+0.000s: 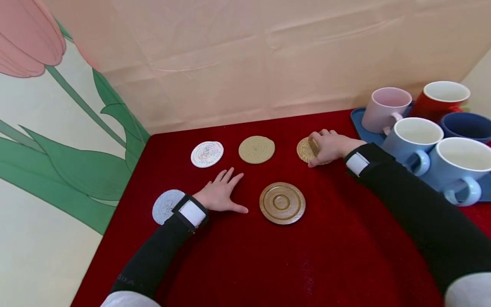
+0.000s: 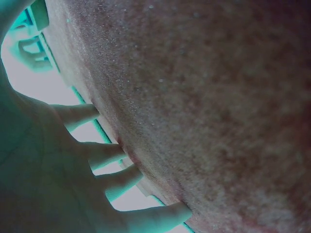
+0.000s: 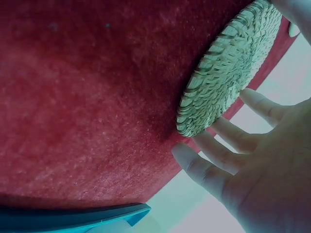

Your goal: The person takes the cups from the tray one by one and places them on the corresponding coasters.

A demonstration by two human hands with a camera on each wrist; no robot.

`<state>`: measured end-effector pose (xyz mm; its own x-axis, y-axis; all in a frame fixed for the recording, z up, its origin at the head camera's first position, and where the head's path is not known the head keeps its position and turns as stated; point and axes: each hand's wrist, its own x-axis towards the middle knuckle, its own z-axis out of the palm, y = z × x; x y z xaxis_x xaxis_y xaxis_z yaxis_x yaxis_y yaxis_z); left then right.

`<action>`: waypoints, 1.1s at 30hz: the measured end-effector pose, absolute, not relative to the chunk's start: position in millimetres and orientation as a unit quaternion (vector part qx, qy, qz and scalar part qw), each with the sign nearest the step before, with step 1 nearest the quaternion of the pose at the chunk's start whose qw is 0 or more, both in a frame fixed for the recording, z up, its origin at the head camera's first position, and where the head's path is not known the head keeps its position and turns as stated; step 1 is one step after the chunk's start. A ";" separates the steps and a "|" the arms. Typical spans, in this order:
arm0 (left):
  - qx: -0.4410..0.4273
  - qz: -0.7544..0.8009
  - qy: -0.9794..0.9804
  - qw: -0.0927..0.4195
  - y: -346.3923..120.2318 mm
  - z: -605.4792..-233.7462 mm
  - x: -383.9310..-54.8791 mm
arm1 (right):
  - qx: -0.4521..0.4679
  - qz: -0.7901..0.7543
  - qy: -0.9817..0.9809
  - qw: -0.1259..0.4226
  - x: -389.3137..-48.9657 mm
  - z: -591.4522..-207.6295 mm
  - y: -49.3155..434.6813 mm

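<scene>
My right hand reaches over a round woven straw coaster at the back right of the red cloth. In the right wrist view its fingers meet the coaster's far edge, with the thumb at another part of the rim. My left hand lies on the cloth with its fingers spread and holds nothing. Under the left wrist, partly hidden, is a pale blue round coaster. A brown ringed wooden coaster lies between the two hands. Farther back are a white speckled coaster and a beige one.
On the right, a blue tray carries several mugs: a pink mug, a red mug, a dark blue mug and light blue ones, close to my right forearm. A beige curtain hangs behind the table.
</scene>
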<state>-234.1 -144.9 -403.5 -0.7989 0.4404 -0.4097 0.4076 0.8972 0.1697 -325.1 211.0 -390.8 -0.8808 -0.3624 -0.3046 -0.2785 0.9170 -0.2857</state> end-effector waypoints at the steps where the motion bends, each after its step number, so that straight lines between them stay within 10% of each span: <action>1: 0.224 0.037 0.947 0.225 -144.7 -403.6 -234.1 | -0.164 -0.117 0.963 0.179 -326.7 -391.2 211.2; 33: 0.224 0.052 0.947 0.225 -149.8 -401.2 -232.1 | -0.143 -0.101 0.969 0.176 -338.5 -392.3 201.9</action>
<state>-232.1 -149.8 -401.2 -0.7984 0.4471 -0.4033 0.4001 0.8945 0.1995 -338.5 201.9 -392.3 -0.8967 -0.3135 -0.3126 -0.2420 0.9384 -0.2469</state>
